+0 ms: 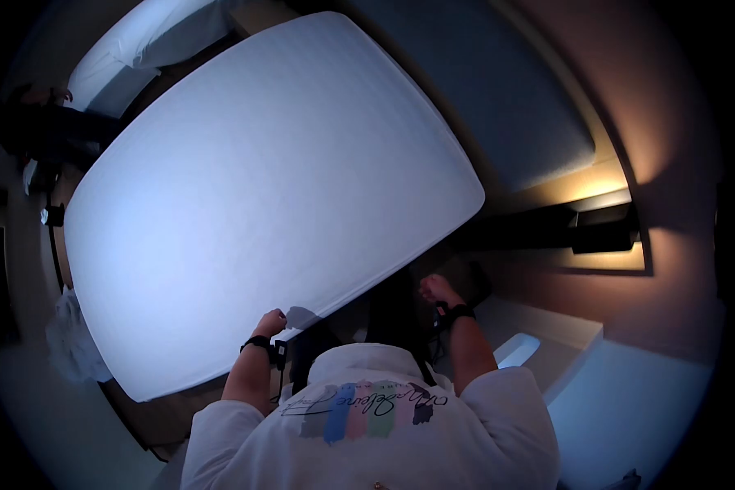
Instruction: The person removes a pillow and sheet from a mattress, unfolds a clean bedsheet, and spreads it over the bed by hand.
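A large bed mattress with a smooth white sheet [269, 188] fills the middle of the view. Over its near edge is my left hand [270, 322], its fingers curled closed, with a dark band at the wrist and a shadow beside it on the sheet. Whether these fingers hold anything is too small to make out. My right hand [437, 288] is closed in a fist off the near right side of the mattress, apart from the sheet, also with a dark wristband. Nothing shows clearly in that fist.
Another person [61, 131] in dark clothing is at the far left, by a second bed with white bedding [131, 61]. A padded headboard [498, 106] runs behind the mattress. A lit dark nightstand [604, 229] stands right. Crumpled white fabric [73, 339] lies at left.
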`<state>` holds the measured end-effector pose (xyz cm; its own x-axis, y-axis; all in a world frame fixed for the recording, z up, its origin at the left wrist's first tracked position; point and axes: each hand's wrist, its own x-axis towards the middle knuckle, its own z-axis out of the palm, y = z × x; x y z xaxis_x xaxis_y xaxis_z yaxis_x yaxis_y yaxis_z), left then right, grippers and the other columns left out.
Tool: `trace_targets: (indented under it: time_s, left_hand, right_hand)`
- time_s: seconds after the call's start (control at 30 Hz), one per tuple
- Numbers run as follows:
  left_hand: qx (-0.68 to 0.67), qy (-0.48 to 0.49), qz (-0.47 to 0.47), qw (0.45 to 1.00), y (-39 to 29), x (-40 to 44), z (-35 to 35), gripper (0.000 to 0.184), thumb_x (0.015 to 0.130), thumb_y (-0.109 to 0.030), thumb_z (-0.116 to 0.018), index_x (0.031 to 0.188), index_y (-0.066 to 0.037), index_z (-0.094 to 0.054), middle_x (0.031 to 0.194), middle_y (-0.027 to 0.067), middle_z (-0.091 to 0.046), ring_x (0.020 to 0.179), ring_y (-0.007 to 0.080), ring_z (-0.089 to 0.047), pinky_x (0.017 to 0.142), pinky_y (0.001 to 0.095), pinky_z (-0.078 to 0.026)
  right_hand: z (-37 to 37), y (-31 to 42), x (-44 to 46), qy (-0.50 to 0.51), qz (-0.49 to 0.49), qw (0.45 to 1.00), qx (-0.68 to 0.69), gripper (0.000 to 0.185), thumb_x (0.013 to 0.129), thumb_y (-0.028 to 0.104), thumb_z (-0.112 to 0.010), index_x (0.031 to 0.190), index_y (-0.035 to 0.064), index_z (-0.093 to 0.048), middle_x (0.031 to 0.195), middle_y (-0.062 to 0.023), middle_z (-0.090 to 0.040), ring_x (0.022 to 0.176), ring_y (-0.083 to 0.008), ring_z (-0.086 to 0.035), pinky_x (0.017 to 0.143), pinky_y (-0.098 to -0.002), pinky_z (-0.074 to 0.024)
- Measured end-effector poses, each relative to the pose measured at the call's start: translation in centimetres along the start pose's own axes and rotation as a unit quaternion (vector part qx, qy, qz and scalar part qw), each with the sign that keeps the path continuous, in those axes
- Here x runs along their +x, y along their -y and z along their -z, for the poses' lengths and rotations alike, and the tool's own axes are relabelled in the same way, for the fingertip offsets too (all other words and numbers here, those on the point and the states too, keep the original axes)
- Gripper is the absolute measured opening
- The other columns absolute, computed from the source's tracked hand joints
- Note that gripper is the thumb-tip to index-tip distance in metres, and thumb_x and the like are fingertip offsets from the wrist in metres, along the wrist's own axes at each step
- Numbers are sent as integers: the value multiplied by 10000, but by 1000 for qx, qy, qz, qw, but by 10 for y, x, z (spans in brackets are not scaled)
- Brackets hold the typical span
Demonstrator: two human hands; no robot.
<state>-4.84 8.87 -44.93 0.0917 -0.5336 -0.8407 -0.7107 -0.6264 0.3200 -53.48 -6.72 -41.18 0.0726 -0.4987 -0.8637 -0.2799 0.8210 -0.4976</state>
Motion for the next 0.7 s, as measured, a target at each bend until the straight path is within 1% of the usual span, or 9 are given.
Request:
trace_targets:
  time_s: [0.07,0.17,0.23,0.33,0.4,0.43,0.5,0.63,0.7]
  left_hand:
    - [-3,-3,-21,1000,-61,0,-16,269,771,-245,-511,936,-55,-606,936,170,-628,916,325,-582,805,389,-462]
    - [108,1,-23,994,-156,4,-43,314,792,-250,-508,1070,-107,-536,1031,146,-592,969,317,-559,808,428,-450]
    - [168,-37,-21,985,-216,11,-59,299,793,-226,-499,1072,-122,-531,1016,127,-592,955,311,-563,785,439,-451]
    - [279,-158,-65,945,-266,42,-82,240,789,-177,-492,1022,-164,-548,963,59,-598,894,269,-575,685,423,-447]
    - [326,-160,-47,931,-286,61,-86,205,794,-171,-497,988,-170,-565,944,41,-600,880,236,-574,664,402,-436]
    - [342,-162,-41,924,-293,72,-92,184,796,-166,-498,960,-166,-579,929,34,-602,873,222,-572,651,393,-431]
    - [353,-127,-11,927,-311,85,-91,187,786,-169,-511,956,-155,-589,952,34,-601,874,222,-569,668,379,-431]
    - [378,-103,-19,920,-307,104,-95,173,771,-194,-548,921,-136,-610,961,28,-604,883,205,-562,692,359,-426]
    - [386,-96,-31,917,-299,104,-102,198,772,-229,-554,935,-124,-596,950,32,-593,875,198,-560,682,358,-428]
  right_hand:
    - [43,16,34,22,6,999,-24,209,794,44,-425,985,53,-510,748,-103,-579,557,-173,-548,435,-273,-420]
    - [97,15,95,-46,35,997,42,293,793,33,-420,1081,61,-460,758,-109,-584,564,-179,-548,449,-295,-439]
    - [143,-22,170,-113,206,970,-63,354,797,55,-443,1150,75,-418,780,-114,-584,580,-182,-551,473,-309,-458]
    - [155,65,131,-119,137,983,-23,354,796,88,-495,1144,65,-433,821,-133,-579,654,-200,-565,545,-317,-471]
    - [161,84,148,-199,207,943,-168,430,747,133,-600,1117,-4,-430,863,-159,-570,809,-276,-568,770,-346,-460]
    - [166,85,159,-192,199,945,-177,430,747,133,-600,1117,-4,-430,863,-159,-570,809,-276,-568,770,-346,-460]
    - [173,83,177,-348,276,865,-232,413,751,137,-616,1082,-32,-434,875,-147,-577,811,-278,-566,766,-351,-460]
    - [177,89,193,-350,209,898,-168,422,764,168,-637,1066,-43,-430,890,-144,-577,746,-256,-584,699,-337,-483]
    - [176,107,188,-367,69,926,50,414,762,193,-662,1027,-47,-454,866,-150,-589,648,-227,-593,606,-321,-490]
